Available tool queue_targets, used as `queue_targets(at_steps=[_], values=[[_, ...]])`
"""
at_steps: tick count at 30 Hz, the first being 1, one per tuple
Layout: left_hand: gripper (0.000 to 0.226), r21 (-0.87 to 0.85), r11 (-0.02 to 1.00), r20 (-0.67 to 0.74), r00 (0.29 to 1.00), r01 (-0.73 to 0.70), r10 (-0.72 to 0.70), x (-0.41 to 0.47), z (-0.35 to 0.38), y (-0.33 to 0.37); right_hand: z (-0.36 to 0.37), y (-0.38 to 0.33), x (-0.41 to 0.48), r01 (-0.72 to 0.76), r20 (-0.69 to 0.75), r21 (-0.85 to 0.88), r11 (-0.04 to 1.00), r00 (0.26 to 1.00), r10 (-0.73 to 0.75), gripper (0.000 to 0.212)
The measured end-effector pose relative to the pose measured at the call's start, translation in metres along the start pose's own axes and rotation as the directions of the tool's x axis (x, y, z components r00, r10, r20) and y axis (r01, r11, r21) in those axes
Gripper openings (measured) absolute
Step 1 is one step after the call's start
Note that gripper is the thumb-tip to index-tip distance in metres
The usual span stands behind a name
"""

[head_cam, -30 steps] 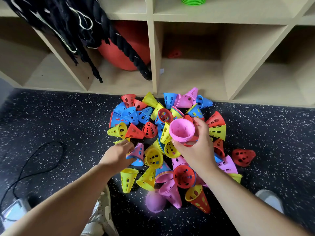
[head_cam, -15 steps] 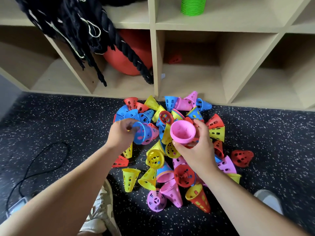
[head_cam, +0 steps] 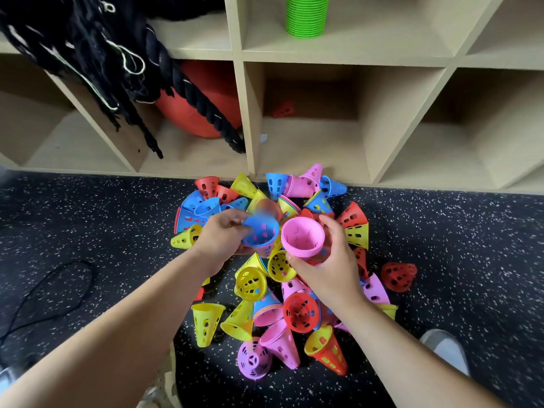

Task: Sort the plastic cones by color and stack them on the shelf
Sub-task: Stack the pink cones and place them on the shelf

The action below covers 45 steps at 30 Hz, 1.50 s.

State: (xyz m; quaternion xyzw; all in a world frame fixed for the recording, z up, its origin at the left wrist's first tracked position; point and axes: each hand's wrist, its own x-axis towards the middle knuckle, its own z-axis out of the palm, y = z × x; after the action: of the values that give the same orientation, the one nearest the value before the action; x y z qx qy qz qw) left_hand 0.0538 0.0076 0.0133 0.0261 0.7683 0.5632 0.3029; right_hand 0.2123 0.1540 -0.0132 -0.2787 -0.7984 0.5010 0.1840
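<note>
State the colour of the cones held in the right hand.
The cones are pink; head view shows them best.

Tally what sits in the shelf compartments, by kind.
green cone stack: 1
red ball: 1
black rope tangle: 1
red cone: 1
Total: 4

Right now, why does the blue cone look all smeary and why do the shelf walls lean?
Head view: the blue cone in the left hand is smeared by motion blur, while the pink cones beside it look sharp; head view: the wide-angle lens makes the shelf dividers splay outward.
</note>
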Motion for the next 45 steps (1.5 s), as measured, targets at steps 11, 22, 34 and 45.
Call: queue_targets(at_steps=[11,22,34,45], values=[[0.018,0.075,0.997,-0.121,0.992,-0.029,0.038,0.022,-0.008,-0.004,0.007,0.001,0.012,0.002,0.048,-0.014,1.0,0.999,-0.001,0.074],[0.018,0.217,0.951,-0.052,0.97,-0.22,0.236,0.022,-0.013,0.032,0.011,0.009,0.019,-0.005,0.063,-0.149,0.989,0.998,0.014,0.077],[0.02,0.325,0.882,0.032,0.935,-0.343,0.352,0.008,-0.008,0.048,0.018,0.015,0.015,-0.021,0.094,-0.141,0.99,0.995,0.035,0.086],[0.014,0.0,0.995,0.023,0.994,-0.104,0.104,0.005,-0.009,0.048,0.019,0.008,0.013,-0.01,0.073,-0.1,0.995,0.997,0.018,0.09]])
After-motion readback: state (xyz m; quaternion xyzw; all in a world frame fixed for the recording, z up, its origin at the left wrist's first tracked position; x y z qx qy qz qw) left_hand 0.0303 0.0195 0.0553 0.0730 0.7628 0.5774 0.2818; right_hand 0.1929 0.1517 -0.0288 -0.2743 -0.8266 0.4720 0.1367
